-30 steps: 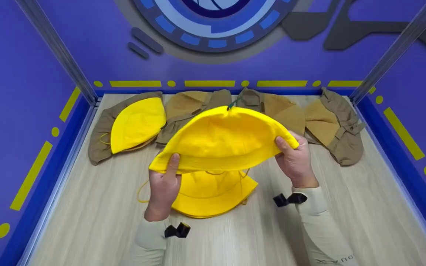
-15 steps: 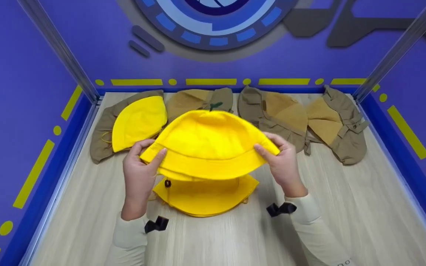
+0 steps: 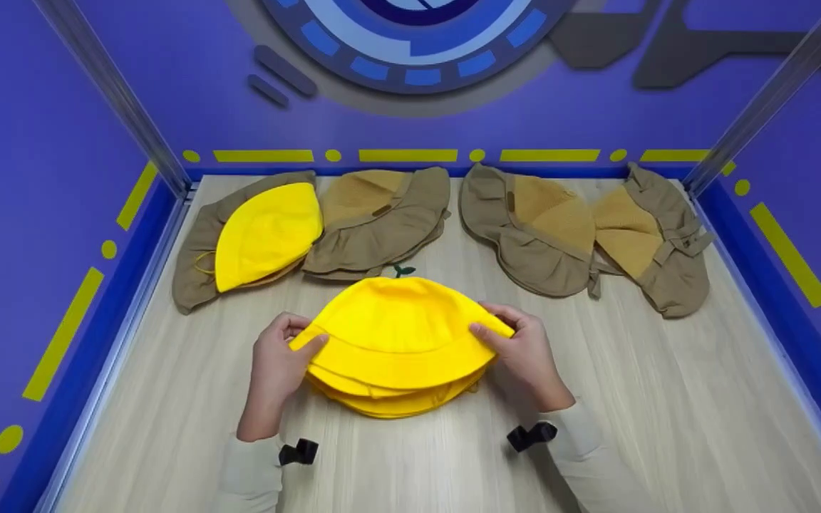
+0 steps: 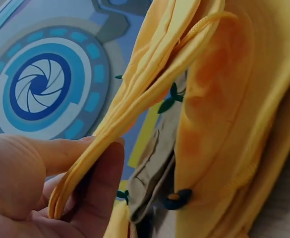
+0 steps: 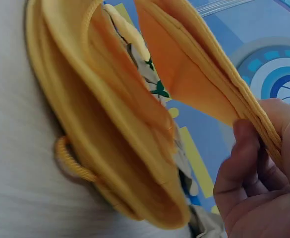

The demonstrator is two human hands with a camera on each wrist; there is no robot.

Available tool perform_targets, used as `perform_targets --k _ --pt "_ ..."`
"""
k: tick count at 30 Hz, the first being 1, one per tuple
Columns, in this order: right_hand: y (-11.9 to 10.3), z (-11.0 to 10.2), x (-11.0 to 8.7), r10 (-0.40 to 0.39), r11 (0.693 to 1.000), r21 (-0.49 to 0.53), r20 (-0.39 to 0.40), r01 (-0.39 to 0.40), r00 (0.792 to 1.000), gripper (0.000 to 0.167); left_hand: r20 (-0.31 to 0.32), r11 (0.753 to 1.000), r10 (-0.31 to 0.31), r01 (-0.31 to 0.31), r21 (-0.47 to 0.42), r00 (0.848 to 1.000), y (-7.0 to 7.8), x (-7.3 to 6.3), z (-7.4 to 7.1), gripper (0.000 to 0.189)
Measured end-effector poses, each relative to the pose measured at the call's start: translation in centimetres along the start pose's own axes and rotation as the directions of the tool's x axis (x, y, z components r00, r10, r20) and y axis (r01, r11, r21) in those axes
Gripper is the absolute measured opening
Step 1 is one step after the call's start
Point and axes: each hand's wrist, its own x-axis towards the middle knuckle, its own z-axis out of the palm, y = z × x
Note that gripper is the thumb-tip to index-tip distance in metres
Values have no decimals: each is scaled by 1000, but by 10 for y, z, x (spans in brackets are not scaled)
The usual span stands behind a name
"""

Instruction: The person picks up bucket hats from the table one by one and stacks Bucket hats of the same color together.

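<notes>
Both hands hold a yellow bucket hat (image 3: pixel 396 320) by the two ends of its brim, with its crown and a small green sprout pointing away from me. My left hand (image 3: pixel 279 370) pinches the left end between thumb and fingers, and my right hand (image 3: pixel 528 349) pinches the right end. Just beneath lies another yellow hat (image 3: pixel 410 407), mostly covered in the head view. The wrist views show a gap between the held hat (image 4: pixel 130 94) and the lower hat (image 5: pixel 110 129), whose yellow cord (image 5: pixel 73 161) loops out at the side.
Along the back of the wooden table (image 3: pixel 667 427) lie several brown-and-tan hats, among them a left one (image 3: pixel 382 228) and a right one (image 3: pixel 546 228). One more yellow hat (image 3: pixel 268 235) rests on a brown hat at far left. Blue-purple panels (image 3: pixel 61 235) wall the sides and back.
Both hands have lowered the held hat toward me, over the lower yellow hat. Earlier its brim edge and inside tilted differently; now the outer crown lies flatter. The back-row hats have not moved.
</notes>
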Motion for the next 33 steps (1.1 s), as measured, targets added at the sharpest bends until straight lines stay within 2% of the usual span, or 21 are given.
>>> perform_targets --k 12,16,20,23,25,26,27,28,30,31,33 --pt "25 5 -4 85 994 -72 -26 -87 996 29 22 988 19 -22 153 1000 -25 4 16 21" --pt "29 4 -1 94 986 -139 -13 -95 995 29 33 979 21 -27 201 999 -27 5 20 21" --pt "25 1 2 112 967 -229 1 -109 994 35 40 977 34 -41 209 999 -25 5 23 23" --pt "16 1 4 50 962 -269 -16 -53 999 44 28 978 70 -74 197 997 -21 4 24 27" --pt "9 4 5 -71 959 -277 -31 60 997 47 7 978 107 -107 180 994 -18 3 25 30" --pt "5 7 6 -151 950 -281 -30 137 988 45 -7 977 126 -123 172 992 -17 3 25 30" --pt "1 11 7 -244 931 -284 -20 229 969 43 -20 976 145 -140 166 989 -16 3 26 31" --pt "-3 16 7 -333 902 -289 7 320 943 39 -31 975 162 -155 158 986 -14 3 27 31" --pt "-11 29 7 -479 824 -290 100 486 872 33 -50 971 197 -188 151 979 -11 3 27 30" --pt "-14 36 7 -522 785 -290 166 548 836 33 -56 968 212 -201 152 976 -9 3 28 29" --pt "-20 52 6 -529 735 -301 304 607 792 41 -55 963 227 -216 160 972 -5 4 28 27"
